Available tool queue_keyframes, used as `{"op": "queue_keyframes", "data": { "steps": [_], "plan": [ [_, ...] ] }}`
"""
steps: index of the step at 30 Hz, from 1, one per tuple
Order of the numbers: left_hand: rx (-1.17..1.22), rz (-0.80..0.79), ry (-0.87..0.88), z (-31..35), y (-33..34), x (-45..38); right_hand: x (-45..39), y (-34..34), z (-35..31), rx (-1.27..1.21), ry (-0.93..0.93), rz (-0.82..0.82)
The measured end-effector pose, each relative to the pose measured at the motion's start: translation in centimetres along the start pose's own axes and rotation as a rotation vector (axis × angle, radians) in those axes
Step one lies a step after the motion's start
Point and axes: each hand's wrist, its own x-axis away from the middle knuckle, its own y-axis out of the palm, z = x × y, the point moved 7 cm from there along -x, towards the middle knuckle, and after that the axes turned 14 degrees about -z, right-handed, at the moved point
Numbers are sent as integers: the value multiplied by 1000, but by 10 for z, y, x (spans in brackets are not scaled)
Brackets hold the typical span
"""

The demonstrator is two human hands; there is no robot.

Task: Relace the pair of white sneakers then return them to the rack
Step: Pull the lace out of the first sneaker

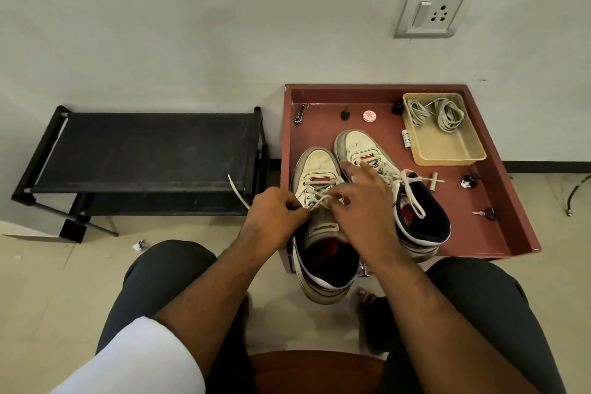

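Two white high-top sneakers stand side by side on the red-brown tray table [499, 201], toes toward the wall. The left sneaker [318, 169] juts over the tray's front edge. My left hand [275, 214] grips its white lace [238, 190], whose free end sticks out to the left. My right hand [364, 201] hovers over the eyelets with fingers spread and slightly curled, its fingertips at the crossed laces. The right sneaker [358, 144] is laced, with a loose loop [414, 195] lying across its opening.
A black two-shelf shoe rack [147, 150] stands at the left against the wall. On the tray sit a beige basket [447, 153] with coiled laces, a small round tin, keys and small bits. My knees and bare feet frame the front.
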Motion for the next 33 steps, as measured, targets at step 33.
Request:
{"op": "queue_keyframes", "data": {
  "steps": [33],
  "plan": [
    [-667,5,98,27,25,-1,10,9,25,-158,188,-109]
  ]
}}
